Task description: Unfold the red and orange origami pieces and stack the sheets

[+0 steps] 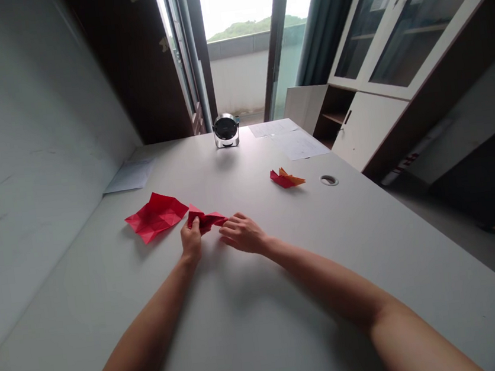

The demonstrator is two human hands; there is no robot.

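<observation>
White tabletop (229,342) fills most of the view, in a room with a bright window (238,5) at 12 o'clock from the hands. Between the hands, above the table's middle, is a folded red paper (209,221). The left hand (191,238) is clamped on its left part, thumb on top; the right hand (244,233) has bent fingers touching its right tip, though I cannot tell whether they pinch it. Just beside the left hand, between 9 and 10 o'clock, lies a creased red sheet (156,215), spread open. Near 2 o'clock sits a red and orange folded piece (288,178), and beyond it a pale ring (328,180), whether a roll or a table opening I cannot tell. Farther out, white papers (130,176) lie at 10 o'clock and a round black device (225,129) in a silver stand near 12. Past the table, at 2 o'clock, a tall cabinet (363,80) has shut glass doors, a dim shelf behind them, contents unclear; below, an open brown compartment (337,104) shows one shelf.
</observation>
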